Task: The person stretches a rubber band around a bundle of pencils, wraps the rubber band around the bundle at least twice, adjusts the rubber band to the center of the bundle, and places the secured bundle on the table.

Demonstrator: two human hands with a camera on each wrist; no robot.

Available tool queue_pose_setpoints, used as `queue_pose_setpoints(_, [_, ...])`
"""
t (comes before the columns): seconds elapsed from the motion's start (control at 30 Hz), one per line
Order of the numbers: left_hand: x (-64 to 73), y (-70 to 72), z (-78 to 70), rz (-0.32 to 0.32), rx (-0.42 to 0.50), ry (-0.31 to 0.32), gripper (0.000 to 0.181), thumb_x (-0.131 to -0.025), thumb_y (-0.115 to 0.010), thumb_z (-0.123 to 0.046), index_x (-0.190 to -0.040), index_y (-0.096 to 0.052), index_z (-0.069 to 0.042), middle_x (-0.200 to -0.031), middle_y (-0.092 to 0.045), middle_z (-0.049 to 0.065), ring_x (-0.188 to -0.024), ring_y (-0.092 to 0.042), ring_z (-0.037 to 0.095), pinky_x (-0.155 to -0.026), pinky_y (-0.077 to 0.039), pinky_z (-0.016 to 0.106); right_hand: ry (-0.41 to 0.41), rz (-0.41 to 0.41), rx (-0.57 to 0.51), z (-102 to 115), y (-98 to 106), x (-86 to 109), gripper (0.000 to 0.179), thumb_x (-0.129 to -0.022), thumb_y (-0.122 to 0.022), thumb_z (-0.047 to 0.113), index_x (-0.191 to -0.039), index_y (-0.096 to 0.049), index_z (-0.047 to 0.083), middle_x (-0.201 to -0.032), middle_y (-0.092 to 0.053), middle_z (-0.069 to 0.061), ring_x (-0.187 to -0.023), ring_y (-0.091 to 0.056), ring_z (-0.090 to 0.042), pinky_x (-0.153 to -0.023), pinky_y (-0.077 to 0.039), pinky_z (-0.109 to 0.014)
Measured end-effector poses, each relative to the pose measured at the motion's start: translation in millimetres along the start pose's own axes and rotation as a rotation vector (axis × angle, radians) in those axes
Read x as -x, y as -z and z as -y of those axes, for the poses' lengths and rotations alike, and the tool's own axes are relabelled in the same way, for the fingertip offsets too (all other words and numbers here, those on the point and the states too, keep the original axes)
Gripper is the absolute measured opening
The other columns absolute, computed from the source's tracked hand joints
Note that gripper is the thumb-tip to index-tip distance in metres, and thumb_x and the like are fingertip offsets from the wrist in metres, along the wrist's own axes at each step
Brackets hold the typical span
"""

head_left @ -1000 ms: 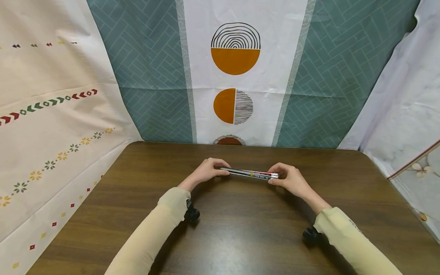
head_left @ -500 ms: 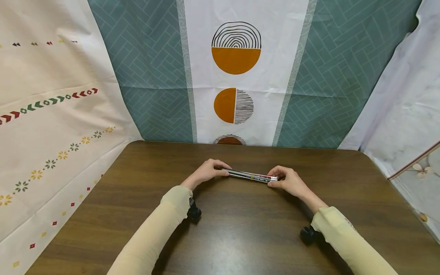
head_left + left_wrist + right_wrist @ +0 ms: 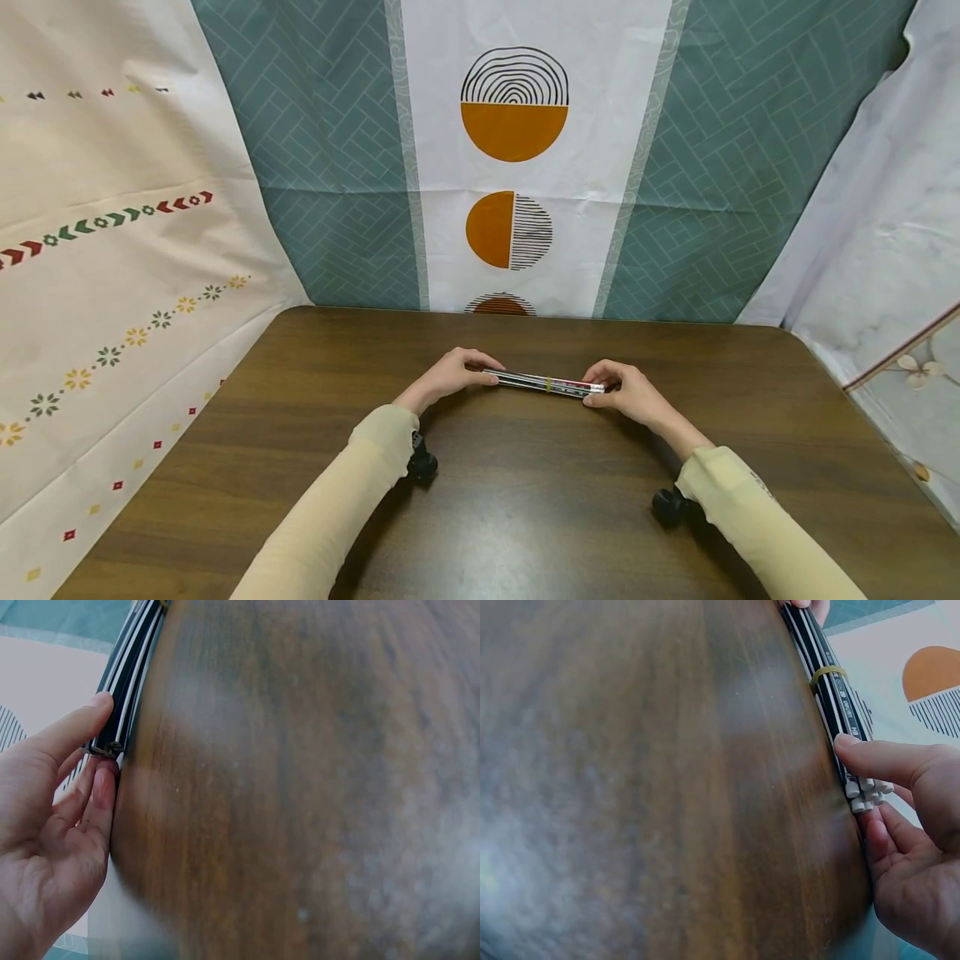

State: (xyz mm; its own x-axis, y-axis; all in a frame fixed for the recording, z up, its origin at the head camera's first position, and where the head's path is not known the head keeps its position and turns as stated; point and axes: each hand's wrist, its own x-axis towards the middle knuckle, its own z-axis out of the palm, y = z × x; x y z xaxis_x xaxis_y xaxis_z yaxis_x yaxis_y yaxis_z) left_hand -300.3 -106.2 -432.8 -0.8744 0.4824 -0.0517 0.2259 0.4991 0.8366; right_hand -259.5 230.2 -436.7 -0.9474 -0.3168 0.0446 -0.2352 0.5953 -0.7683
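A bundle of dark striped pencils (image 3: 536, 382) spans the gap between the two hands over the back half of the table. A yellow rubber band (image 3: 828, 673) circles the bundle near its middle. My left hand (image 3: 452, 372) pinches the left end between thumb and fingers; the left wrist view shows the thumb (image 3: 94, 712) along the dark shafts. At the other end, my right hand (image 3: 628, 392) grips the bundle beside its white eraser tips (image 3: 868, 796). The right thumb (image 3: 877, 759) lies across the pencils, with fingers beneath the erasers. Whether the bundle touches the table I cannot tell.
The brown wooden table (image 3: 495, 492) reaches back to a teal and white patterned cloth (image 3: 345, 167). A cream cloth (image 3: 135, 275) hangs at the left and a pale one (image 3: 885, 233) at the right. Black wrist cameras (image 3: 422, 467) sit under both sleeves.
Over the last second the right hand and the eraser end dropped slightly toward the person, and the left hand shifted very little. Both hands kept their hold on the pencils.
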Motion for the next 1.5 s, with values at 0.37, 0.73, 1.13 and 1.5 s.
queue_pose_setpoints(0.37, [-0.6,2.6,-1.8,0.022,0.008,-0.003,0.026,-0.09,-0.074,-0.022,-0.116,-0.074,-0.018,-0.122,-0.068,0.003,-0.099,-0.055,0.015,-0.085,-0.045,0.027,-0.001,0.011,-0.026,1.9,0.4,0.3,0.029,-0.081,-0.081,0.013,-0.106,-0.066,0.009,-0.096,-0.065,-0.011,-0.083,-0.054,-0.02,-0.073,-0.045,-0.03])
queue_pose_setpoints(0.73, [0.6,2.1,-1.7,0.043,0.007,-0.009,0.027,-0.09,-0.073,-0.021,-0.117,-0.074,-0.017,-0.122,-0.068,0.004,-0.1,-0.056,0.016,-0.086,-0.046,0.028,0.004,0.014,-0.053,6.3,-0.2,4.2,0.032,-0.082,-0.081,0.014,-0.108,-0.066,0.004,-0.096,-0.066,-0.014,-0.082,-0.054,-0.018,-0.072,-0.044,-0.028])
queue_pose_setpoints(1.13, [1.1,2.4,-1.8,0.04,0.015,-0.005,0.027,-0.09,-0.073,-0.021,-0.116,-0.074,-0.016,-0.122,-0.068,0.004,-0.097,-0.056,0.015,-0.085,-0.045,0.027,0.03,-0.006,-0.04,2.0,-2.0,1.8,0.029,-0.082,-0.08,0.015,-0.105,-0.066,0.007,-0.09,-0.064,-0.005,-0.079,-0.054,-0.015,-0.07,-0.044,-0.027])
queue_pose_setpoints(1.5, [1.9,1.8,-1.9,0.034,0.005,0.006,0.028,-0.09,-0.074,-0.022,-0.117,-0.074,-0.018,-0.124,-0.067,0.003,-0.099,-0.056,0.015,-0.087,-0.045,0.028,-0.003,-0.005,-0.032,2.8,-2.1,2.0,0.032,-0.081,-0.081,0.013,-0.107,-0.066,0.004,-0.096,-0.065,-0.013,-0.082,-0.054,-0.017,-0.071,-0.044,-0.027])
